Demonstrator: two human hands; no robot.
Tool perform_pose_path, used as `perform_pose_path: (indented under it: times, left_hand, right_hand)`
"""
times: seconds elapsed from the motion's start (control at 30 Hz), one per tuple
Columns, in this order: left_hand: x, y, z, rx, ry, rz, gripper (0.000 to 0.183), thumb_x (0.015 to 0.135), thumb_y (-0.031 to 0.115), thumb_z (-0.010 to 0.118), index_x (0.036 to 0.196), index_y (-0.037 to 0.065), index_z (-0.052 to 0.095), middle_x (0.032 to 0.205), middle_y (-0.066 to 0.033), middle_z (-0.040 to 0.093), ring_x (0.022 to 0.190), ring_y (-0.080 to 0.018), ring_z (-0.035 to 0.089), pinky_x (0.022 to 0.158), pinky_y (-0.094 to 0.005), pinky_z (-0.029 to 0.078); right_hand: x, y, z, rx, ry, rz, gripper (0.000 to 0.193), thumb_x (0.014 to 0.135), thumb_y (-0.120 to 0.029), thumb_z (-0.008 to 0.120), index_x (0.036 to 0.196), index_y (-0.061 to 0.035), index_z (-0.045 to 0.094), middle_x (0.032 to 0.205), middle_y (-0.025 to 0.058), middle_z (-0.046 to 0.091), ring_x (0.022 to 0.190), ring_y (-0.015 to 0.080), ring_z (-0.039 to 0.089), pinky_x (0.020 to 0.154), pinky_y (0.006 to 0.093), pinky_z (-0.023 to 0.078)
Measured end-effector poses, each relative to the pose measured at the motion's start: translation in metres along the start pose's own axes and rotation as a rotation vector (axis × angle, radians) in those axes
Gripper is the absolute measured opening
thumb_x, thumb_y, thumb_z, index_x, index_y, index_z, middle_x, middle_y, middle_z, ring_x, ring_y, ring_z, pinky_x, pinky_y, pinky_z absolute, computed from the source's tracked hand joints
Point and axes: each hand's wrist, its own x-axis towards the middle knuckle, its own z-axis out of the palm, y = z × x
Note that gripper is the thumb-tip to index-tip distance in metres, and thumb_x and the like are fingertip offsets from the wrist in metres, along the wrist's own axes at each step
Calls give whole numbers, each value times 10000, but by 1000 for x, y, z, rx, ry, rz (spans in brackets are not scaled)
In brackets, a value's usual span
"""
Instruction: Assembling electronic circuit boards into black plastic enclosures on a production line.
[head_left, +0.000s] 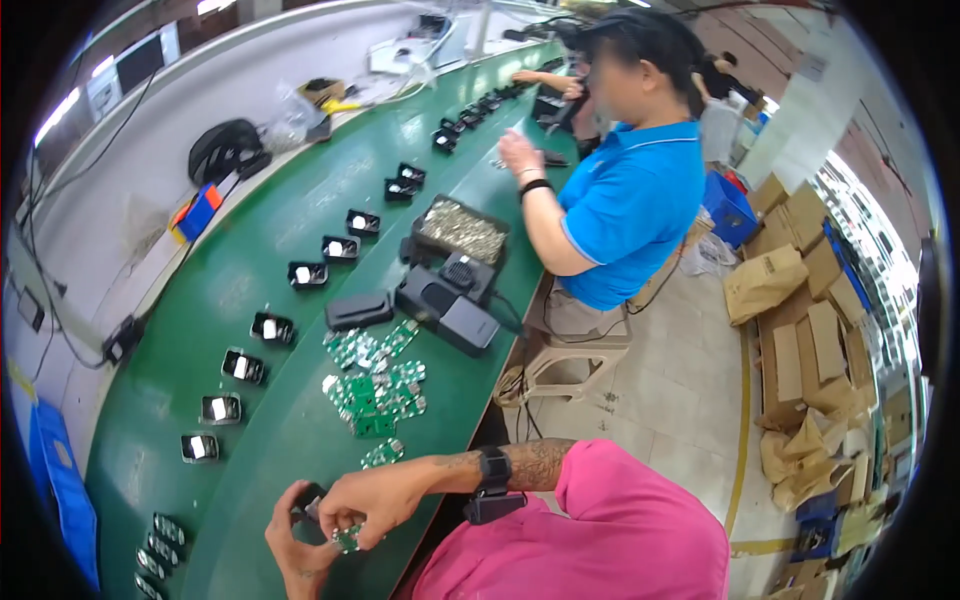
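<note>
Low in the picture, my left hand (293, 548) curls around a small black plastic housing (309, 499), partly hidden by fingers. My right hand (380, 497) comes in from the right and pinches a small green circuit board (346, 539) just beside the housing. Whether the board touches the housing I cannot tell. Beyond my hands, a loose pile of green circuit boards (372, 392) lies on the green work surface (290, 455). One board (382, 454) sits apart at the pile's near end, close to my right wrist.
Black housings (221, 409) line the green bench to the left. Past the boards are a flat black case (359, 310), a grey-black device (448, 310) and a bin of small metal parts (462, 232). A co-worker in blue (635, 200) works at the right edge, beside a stool (577, 355).
</note>
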Motion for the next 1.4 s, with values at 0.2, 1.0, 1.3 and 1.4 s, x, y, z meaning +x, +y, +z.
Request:
perform_pose_path:
  times: [0.2,1.0,1.3,1.4]
  left_hand:
    - [2,13,10,-198,-154,69,410,781,113,776,1182,74,701,1385,-167,524,1215,-303,579,960,-391,510]
    - [-14,12,5,-204,341,-146,236,867,-56,626,1065,22,728,1332,-123,551,1138,-234,610,918,-328,533]
    - [-14,7,8,-199,358,-107,226,864,-53,626,1054,11,731,1349,-134,543,1121,-232,620,916,-329,539]
    - [-15,4,7,-215,331,-124,291,860,-59,633,1135,7,700,1376,-141,524,1108,-215,623,903,-318,545]
  right_hand:
    - [-28,-31,-14,-66,213,34,354,878,-87,714,1208,-7,615,1022,68,693,888,150,656,780,303,542]
    - [34,-19,-1,451,496,123,264,919,4,669,1152,63,559,898,104,641,639,135,671,525,222,532]
    - [36,-15,-3,472,498,184,239,925,-21,673,1131,53,575,859,84,639,592,116,647,494,207,505]
    - [36,-13,-1,388,469,179,254,924,-20,674,1146,43,567,847,64,628,589,97,631,491,196,488]
